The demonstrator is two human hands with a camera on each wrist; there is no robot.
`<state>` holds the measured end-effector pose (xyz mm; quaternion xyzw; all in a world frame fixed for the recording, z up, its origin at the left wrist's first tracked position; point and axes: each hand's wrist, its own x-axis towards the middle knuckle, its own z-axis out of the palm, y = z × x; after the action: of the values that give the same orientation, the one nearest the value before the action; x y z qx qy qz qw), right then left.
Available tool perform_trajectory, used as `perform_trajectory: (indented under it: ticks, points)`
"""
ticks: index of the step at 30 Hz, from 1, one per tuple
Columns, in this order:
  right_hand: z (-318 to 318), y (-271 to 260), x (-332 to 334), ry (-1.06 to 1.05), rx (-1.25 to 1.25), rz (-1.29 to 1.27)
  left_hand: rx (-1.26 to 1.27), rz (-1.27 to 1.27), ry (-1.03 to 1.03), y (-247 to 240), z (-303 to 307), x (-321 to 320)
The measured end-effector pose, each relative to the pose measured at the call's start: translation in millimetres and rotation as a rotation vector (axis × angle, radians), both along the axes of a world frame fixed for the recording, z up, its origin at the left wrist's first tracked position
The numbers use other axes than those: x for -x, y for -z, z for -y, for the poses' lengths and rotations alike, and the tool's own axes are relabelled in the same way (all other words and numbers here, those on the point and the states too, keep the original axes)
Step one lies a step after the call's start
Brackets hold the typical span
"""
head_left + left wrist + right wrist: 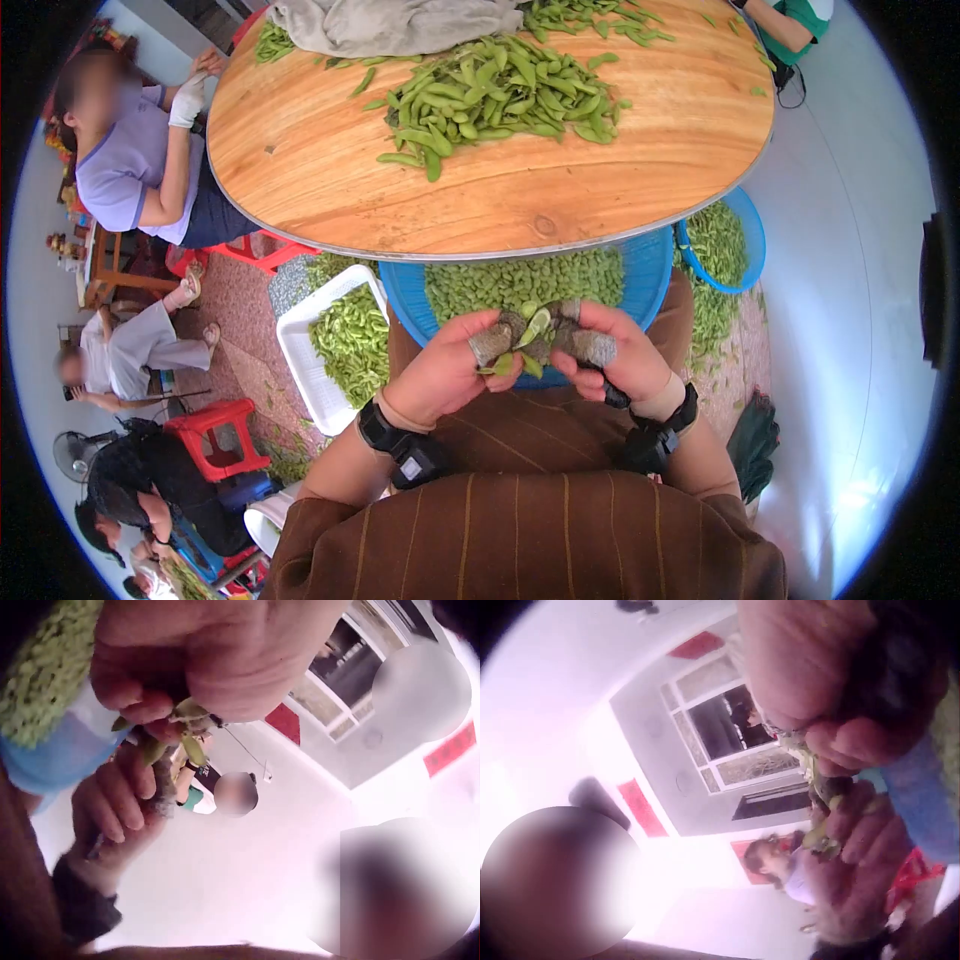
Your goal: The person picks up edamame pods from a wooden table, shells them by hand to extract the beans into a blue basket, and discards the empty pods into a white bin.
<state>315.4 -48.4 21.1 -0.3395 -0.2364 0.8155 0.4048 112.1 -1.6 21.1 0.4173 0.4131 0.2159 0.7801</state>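
Observation:
Over the blue basin (400, 310) both hands meet at a split-open soybean pod (538, 326). My left hand (437, 372) pinches this pod from one side, with more pods (503, 364) tucked under its fingers. From the other side my right hand (636, 362) grips it between thumb and fingers. Grey wrapping (490, 344) covers the thumbs and some fingertips. In the left wrist view, green pods (193, 748) poke out between the two hands. The right wrist view has the open pod (817, 831) near the left fingers (859, 829). Shelled green beans (520, 282) fill the basin below.
A wooden round table (320, 180) stands ahead, bearing a heap of pods (500, 95) and a grey cloth (390, 25). To the left is a white basket (300, 350) of pods; to the right, a blue basket (755, 240). Another person (140, 165) stands at the table's left.

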Motion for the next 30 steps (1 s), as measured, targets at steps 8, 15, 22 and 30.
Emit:
perform_trajectory:
  ticks: [8, 15, 22, 30]
  points:
    - [-11.1, 17.2, 10.8, 0.205, -0.808, 1.107, -0.844, -0.34, 0.265, 16.2, 0.7, 1.3]
    - [-10.8, 22.8, 17.5, -0.013, -0.931, 1.297, -1.067, -0.511, 0.459, 10.5, 1.4, 1.5]
    - [-13.3, 19.5, 5.1, 0.333, -0.906, 1.39, -0.666, -0.387, 0.066, 20.5, -1.8, 4.5]
    - [-10.4, 23.3, 19.6, 0.065, -0.968, 1.368, -1.103, -0.603, 0.305, 15.2, -2.4, -4.4]
